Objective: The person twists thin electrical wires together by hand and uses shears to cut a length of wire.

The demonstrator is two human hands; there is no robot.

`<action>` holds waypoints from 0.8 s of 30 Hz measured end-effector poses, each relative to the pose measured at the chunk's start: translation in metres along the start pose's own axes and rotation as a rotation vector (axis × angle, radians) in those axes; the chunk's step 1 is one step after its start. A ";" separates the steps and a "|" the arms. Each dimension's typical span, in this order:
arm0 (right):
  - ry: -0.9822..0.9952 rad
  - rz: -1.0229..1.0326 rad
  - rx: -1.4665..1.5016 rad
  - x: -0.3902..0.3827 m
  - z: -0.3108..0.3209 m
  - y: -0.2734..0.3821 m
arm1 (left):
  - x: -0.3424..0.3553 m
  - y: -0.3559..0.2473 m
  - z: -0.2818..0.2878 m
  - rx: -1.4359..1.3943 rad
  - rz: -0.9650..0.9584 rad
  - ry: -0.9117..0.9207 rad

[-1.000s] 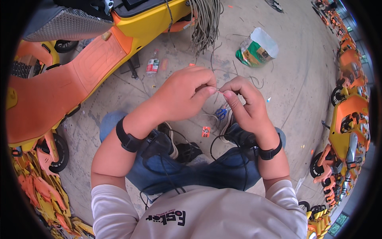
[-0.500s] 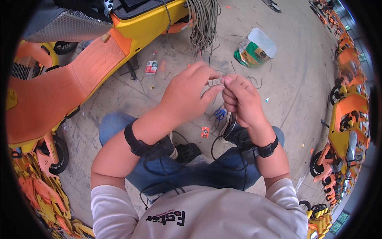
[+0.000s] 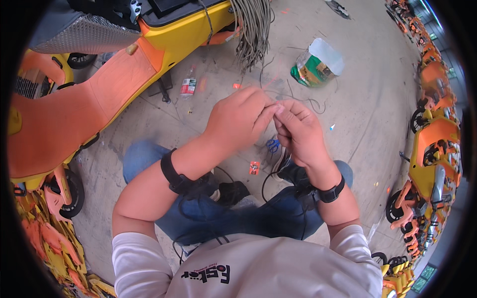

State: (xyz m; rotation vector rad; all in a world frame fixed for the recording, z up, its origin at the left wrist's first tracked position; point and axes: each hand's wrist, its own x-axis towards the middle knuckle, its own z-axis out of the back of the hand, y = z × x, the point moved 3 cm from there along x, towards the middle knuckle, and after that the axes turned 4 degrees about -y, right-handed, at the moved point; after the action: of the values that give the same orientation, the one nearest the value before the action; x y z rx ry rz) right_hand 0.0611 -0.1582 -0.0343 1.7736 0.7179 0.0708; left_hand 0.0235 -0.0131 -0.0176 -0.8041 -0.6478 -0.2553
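Note:
My left hand [image 3: 238, 119] and my right hand [image 3: 300, 133] meet in the middle of the view, fingertips pinched together on a thin wire that is mostly hidden now. Beneath them on the concrete floor, blue scissors [image 3: 273, 145] lie near my shoe, and a small red card [image 3: 254, 167] sits between my feet. Beyond my hands, loose grey wires trail over the floor below a hanging bundle of grey cables [image 3: 250, 27].
A yellow-orange scooter [image 3: 64, 124] stands at the left, above piled yellow-orange parts [image 3: 49, 238]. A plastic bottle [image 3: 188, 84] and an open green-and-white bag [image 3: 315, 64] are on the floor ahead. Rows of scooters [image 3: 432, 154] line the right.
My hands rose, then came slightly back down. My left thumb, apart half a second ago, has closed in against my right fingertips, and my right fingers have curled in since the first frame.

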 end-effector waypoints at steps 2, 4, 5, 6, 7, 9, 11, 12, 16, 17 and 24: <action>-0.009 -0.031 -0.012 -0.003 -0.001 0.004 | 0.000 -0.004 -0.002 0.074 0.016 0.041; -0.006 -0.020 -0.010 -0.001 -0.002 0.000 | 0.002 -0.004 -0.001 0.064 -0.017 0.002; 0.002 -0.021 -0.003 -0.001 -0.002 0.000 | 0.004 -0.005 -0.001 0.063 -0.014 -0.007; -0.005 -0.015 -0.001 -0.001 -0.006 0.000 | 0.001 -0.007 0.000 0.066 -0.050 -0.036; -0.011 -0.007 0.007 -0.002 -0.009 0.000 | -0.002 -0.004 -0.001 -0.011 0.088 -0.042; -0.003 -0.008 0.035 -0.002 -0.010 0.002 | -0.001 -0.004 -0.001 -0.091 0.203 -0.053; 0.010 -0.039 0.058 -0.002 -0.012 0.003 | 0.001 -0.002 0.000 -0.236 0.438 -0.022; 0.023 -0.027 0.066 0.000 -0.011 -0.002 | -0.002 0.001 -0.001 -0.290 0.473 -0.024; 0.019 -0.008 0.050 0.000 -0.015 -0.002 | -0.006 0.013 -0.003 -0.441 0.622 -0.018; 0.007 0.000 0.039 0.000 -0.016 -0.001 | -0.006 0.014 -0.004 -0.493 0.659 -0.025; 0.015 0.032 0.032 0.000 -0.018 -0.002 | -0.007 0.024 -0.003 -0.688 0.784 -0.097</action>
State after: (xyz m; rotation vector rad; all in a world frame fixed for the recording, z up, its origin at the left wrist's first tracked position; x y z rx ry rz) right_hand 0.0534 -0.1428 -0.0301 1.8172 0.7054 0.0949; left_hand 0.0296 0.0006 -0.0377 -1.6718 -0.2817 0.3032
